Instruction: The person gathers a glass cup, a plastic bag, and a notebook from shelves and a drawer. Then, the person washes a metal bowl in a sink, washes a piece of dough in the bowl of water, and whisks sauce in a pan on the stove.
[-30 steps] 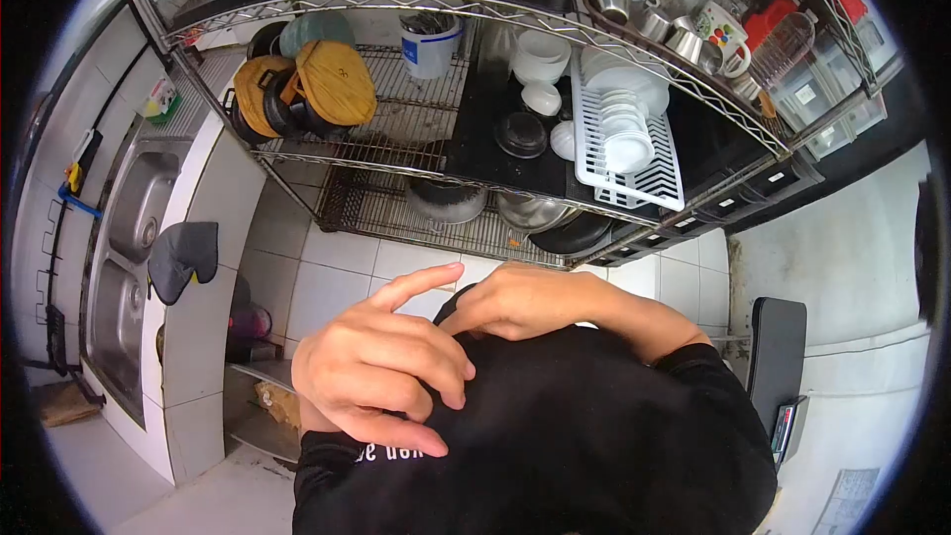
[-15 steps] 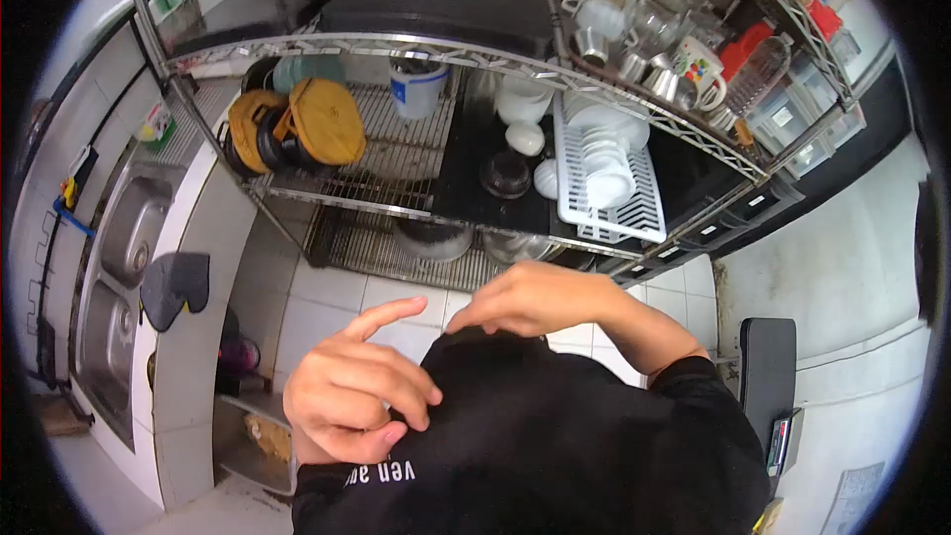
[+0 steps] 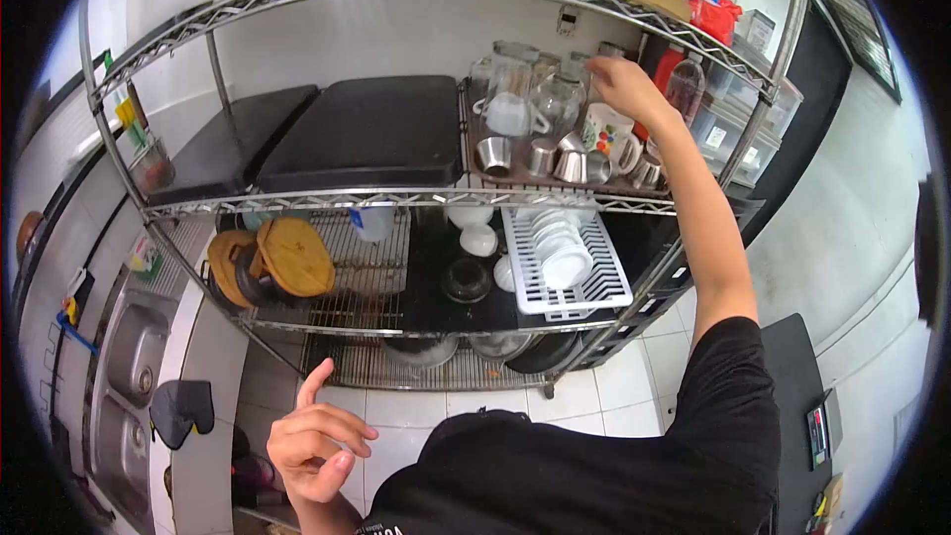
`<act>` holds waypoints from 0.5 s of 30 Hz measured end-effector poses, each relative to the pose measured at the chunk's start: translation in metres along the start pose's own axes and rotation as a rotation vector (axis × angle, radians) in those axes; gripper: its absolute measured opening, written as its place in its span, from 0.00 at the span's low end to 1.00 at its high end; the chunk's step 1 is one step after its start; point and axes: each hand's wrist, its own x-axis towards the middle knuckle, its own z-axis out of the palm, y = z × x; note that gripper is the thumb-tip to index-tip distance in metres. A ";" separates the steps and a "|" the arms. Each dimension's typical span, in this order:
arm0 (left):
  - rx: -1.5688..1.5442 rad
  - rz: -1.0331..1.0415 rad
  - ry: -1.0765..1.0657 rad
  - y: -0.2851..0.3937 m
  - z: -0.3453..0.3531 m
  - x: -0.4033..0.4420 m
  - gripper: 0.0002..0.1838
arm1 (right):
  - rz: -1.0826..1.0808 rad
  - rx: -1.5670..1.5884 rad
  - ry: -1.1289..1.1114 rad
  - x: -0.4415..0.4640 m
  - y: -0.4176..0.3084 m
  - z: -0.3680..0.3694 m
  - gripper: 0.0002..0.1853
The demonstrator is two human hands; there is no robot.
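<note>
My right hand (image 3: 626,86) reaches to the wire shelf at the upper right, over a group of drinking glasses and jugs. Its fingertips point in among the glassware and are partly hidden, so a grip cannot be made out. Closest below it are a glass jug (image 3: 558,102) and a white mug (image 3: 606,127) with a coloured print. Several small metal cups (image 3: 572,165) lie along the shelf's front. My left hand (image 3: 319,439) hovers before my body, index finger stretched up, the others loosely bent, with nothing in it.
Black lidded bins (image 3: 365,129) fill the shelf's left part. Below stand a white dish rack (image 3: 619,289) with small dishes, round wooden boards (image 3: 295,258) and bowls. A sink (image 3: 137,347) runs along the left wall. A red bag (image 3: 713,12) sits at the top right.
My right hand has moved from in front of my chest up to the glassware on the shelf. My left hand has dropped slightly. The view has tilted up, showing the top shelf.
</note>
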 end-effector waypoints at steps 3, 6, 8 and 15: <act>0.015 0.004 0.032 -0.012 0.007 0.005 0.11 | -0.019 -0.032 0.006 0.048 0.029 0.014 0.23; 0.037 -0.022 0.091 -0.022 0.023 0.015 0.11 | 0.027 -0.012 -0.170 0.089 0.022 0.022 0.29; 0.152 -0.068 0.132 -0.029 0.034 0.022 0.11 | 0.015 -0.030 -0.229 0.116 0.031 0.038 0.34; 0.216 -0.047 0.136 -0.051 0.076 0.057 0.11 | -0.007 -0.114 -0.792 0.175 0.064 0.101 0.49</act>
